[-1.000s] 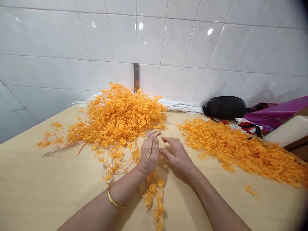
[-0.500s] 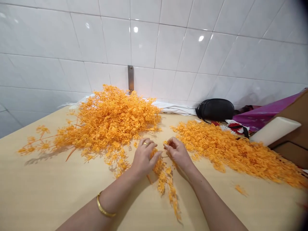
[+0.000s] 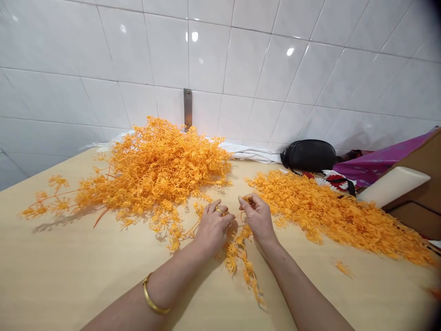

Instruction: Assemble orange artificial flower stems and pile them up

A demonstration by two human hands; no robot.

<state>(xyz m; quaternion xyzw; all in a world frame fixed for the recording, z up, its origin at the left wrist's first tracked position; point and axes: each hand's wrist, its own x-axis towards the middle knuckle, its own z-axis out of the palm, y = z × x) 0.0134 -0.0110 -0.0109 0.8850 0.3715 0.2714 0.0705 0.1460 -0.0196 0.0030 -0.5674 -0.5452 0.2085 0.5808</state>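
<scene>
My left hand (image 3: 214, 229), with a gold ring and a bracelet, curls its fingers round an orange artificial flower stem, mostly hidden under the palm. Below the hands that stem's orange sprays (image 3: 248, 271) trail over the table toward me. My right hand (image 3: 259, 219) pinches a small orange sprig between thumb and fingers, just right of the left fingertips. A thin stalk runs down from the pinch. To the left and behind lies a big heap of orange flower stems (image 3: 165, 165). On the right spreads a long pile of loose orange sprigs (image 3: 327, 211).
A black pouch (image 3: 309, 155) sits by the tiled wall, near red and white flowers (image 3: 339, 180). A cream roll (image 3: 394, 186) leans on a brown cardboard box (image 3: 420, 184) with purple plastic (image 3: 382, 161). One loose sprig (image 3: 343, 268) lies on the wooden table (image 3: 86, 271).
My right hand has turned and shifted slightly right, its fingers drawn in closer round the sprig. My left hand has moved a little right and lower. The camera view has shifted slightly.
</scene>
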